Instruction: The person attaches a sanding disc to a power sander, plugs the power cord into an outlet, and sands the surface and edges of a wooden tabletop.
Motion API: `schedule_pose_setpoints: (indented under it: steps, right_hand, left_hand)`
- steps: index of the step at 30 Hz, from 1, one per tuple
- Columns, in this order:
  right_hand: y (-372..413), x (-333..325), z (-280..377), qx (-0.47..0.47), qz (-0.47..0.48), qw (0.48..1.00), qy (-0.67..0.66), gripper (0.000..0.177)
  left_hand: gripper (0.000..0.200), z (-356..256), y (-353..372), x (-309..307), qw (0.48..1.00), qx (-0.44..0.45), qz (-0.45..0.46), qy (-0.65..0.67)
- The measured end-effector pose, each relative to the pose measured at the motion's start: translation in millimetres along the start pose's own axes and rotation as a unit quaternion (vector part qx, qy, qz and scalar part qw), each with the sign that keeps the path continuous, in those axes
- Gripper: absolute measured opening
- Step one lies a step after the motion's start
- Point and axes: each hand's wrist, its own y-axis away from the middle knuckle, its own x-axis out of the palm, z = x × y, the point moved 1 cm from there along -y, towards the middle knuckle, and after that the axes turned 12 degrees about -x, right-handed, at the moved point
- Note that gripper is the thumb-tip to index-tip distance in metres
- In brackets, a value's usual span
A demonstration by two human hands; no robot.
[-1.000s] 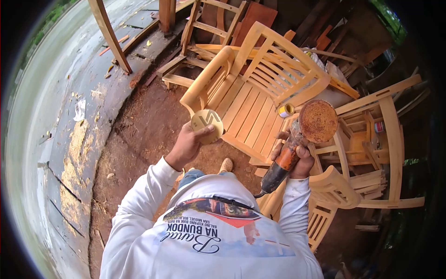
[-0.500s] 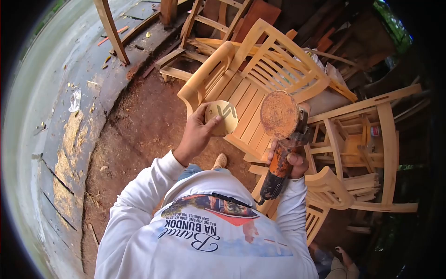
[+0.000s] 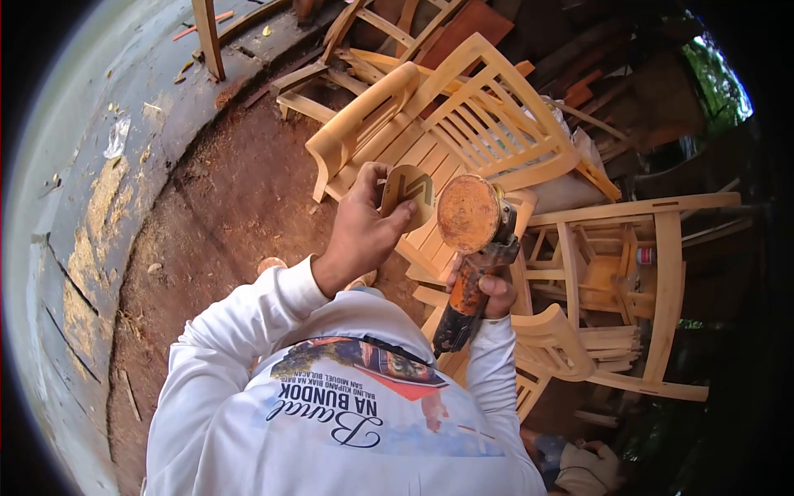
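My left hand (image 3: 361, 225) pinches a round tan sanding disc (image 3: 411, 192) between thumb and fingers. Dark printed marks show on the side of the disc that faces me, and it is tilted. In my right hand (image 3: 488, 291) is an orange and black angle grinder (image 3: 463, 299), its body gripped from below. The grinder's round, worn orange-brown pad (image 3: 468, 213) points up toward me, close to the right of the disc; a small gap seems to lie between them. Behind both is a wooden armchair (image 3: 447, 157) with a slatted seat and back.
Another wooden chair frame (image 3: 668, 289) lies at the right, and a further slatted chair (image 3: 552, 347) stands near my right arm. Wooden frames and boards (image 3: 467, 37) are piled at the back. Brown dirt (image 3: 194, 273) covers the ground, bordered by a grey slab (image 3: 74, 198) with sawdust.
The disc has come closer to the grinder's pad and turned more edge-on. The view has shifted, so the chairs sit slightly further left. Both hands keep their holds.
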Motion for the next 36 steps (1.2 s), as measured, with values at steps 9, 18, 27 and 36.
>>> schedule_pose_setpoints:
  steps: [9,18,27,36]
  right_hand:
    - [2,3,1,-0.007,0.003,1.000,0.028,0.071]
    - [3,4,0,-0.003,0.001,1.000,0.024,0.072]
    - [3,2,-3,0.001,-0.003,0.999,0.034,0.073]
    - [0,3,-3,0.004,0.002,0.999,0.033,0.069]
  left_hand:
    - [0.042,7,-2,0,0.996,0.049,-0.041,-0.063]
    - [0.036,4,0,0,0.997,0.037,-0.031,-0.060]
    - [0.034,-1,3,-3,0.995,0.034,-0.029,-0.093]
    - [0.035,-3,5,-3,0.995,0.029,-0.024,-0.088]
